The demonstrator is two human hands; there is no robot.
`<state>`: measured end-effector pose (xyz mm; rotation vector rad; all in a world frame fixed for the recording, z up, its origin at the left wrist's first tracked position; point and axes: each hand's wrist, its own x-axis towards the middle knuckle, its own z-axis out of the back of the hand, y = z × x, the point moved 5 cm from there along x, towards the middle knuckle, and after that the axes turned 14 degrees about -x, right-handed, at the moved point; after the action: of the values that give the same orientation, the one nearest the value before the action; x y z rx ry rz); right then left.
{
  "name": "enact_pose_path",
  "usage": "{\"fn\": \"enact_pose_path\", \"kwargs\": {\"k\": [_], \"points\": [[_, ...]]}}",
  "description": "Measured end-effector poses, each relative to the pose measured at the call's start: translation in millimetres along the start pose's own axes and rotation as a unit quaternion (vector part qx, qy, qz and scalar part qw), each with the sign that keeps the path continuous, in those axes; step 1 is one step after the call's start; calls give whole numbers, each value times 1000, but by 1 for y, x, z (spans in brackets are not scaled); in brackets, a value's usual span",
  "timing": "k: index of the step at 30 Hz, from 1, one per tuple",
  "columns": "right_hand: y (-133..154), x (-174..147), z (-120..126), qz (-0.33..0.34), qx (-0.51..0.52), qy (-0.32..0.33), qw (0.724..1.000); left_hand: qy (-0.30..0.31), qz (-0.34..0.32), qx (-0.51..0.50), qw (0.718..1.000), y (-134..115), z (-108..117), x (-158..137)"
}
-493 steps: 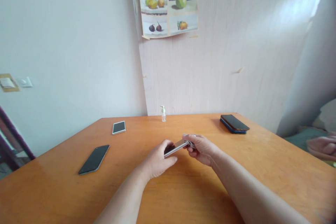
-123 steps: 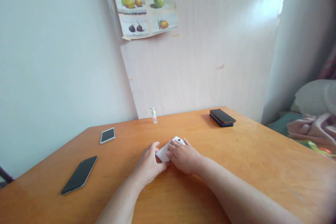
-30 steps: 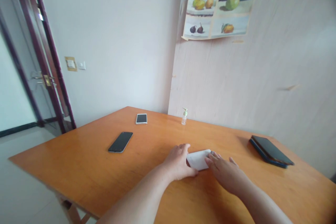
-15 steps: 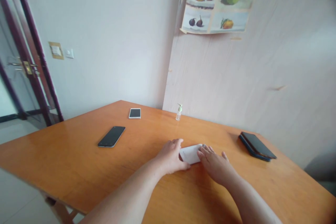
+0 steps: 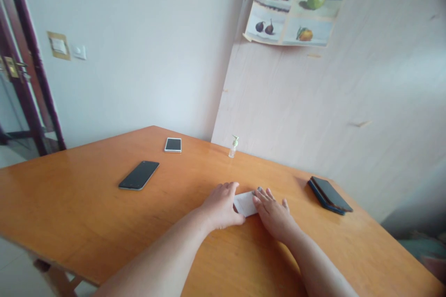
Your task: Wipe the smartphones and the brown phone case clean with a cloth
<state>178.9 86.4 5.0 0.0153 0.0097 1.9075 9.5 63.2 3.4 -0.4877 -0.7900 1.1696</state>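
The white phone point(image 5: 245, 203) lies flat on the counter point(image 5: 104, 222), long axis running 2 to 8 o'clock, pinned between the open left hand point(image 5: 221, 204) at 9 and the flat right hand point(image 5: 273, 213) at 3.

both hands point(image 5: 223, 204) cover most of the white phone point(image 5: 245, 203), hiding its face.

Soft daylight, table point(image 5: 87, 222) glare, edges perhaps blurred.
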Motion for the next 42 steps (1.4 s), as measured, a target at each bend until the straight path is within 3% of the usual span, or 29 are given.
{"fn": "enact_pose_path", "kwargs": {"k": [5, 7, 11, 13, 15, 18, 20, 22, 26, 28, 33, 35, 40, 42], "points": [[47, -14, 5, 157, 66, 8, 985, -16, -15, -13, 1000, 1, 0, 0], [42, -8, 4, 128, 48, 7, 991, -17, -10, -15, 1000, 1, 1, 1], [-1, 12, -2, -29, -10, 5, 1000, -6, 14, -17, 1000, 1, -1, 1], [-11, 14, -4, -53, -20, 5, 998, -6, 18, -18, 1000, 1, -1, 1], [-1, 9, -4, -14, -12, 7, 1000, -10, 16, -19, 1000, 1, -1, 1], [33, -6, 0, 115, 22, 6, 993, -12, 4, -19, 1000, 2, 0, 2], [46, -12, 3, 162, 32, 5, 986, -12, -2, -22, 1000, 3, 0, 1], [40, -8, 3, 132, 13, 6, 991, -13, -2, -25, 1000, 3, -1, 1], [3, 4, -1, -11, -51, 15, 999, -11, 11, -24, 1000, 3, -1, 2], [0, 2, -1, -18, -64, 16, 998, -10, 15, -24, 1000, 3, -1, 1], [41, -29, 12, 153, 3, 38, 988, -1, 2, -21, 1000, 0, 2, 1], [44, -36, 16, 174, 13, 58, 983, 2, 2, -22, 1000, -1, 3, 0], [-2, -22, 18, 16, -89, 59, 994, 5, 12, -12, 1000, -3, 5, 0], [-8, -21, 20, 2, -112, 54, 992, 7, 11, -3, 1000, -4, 5, 0]]}}
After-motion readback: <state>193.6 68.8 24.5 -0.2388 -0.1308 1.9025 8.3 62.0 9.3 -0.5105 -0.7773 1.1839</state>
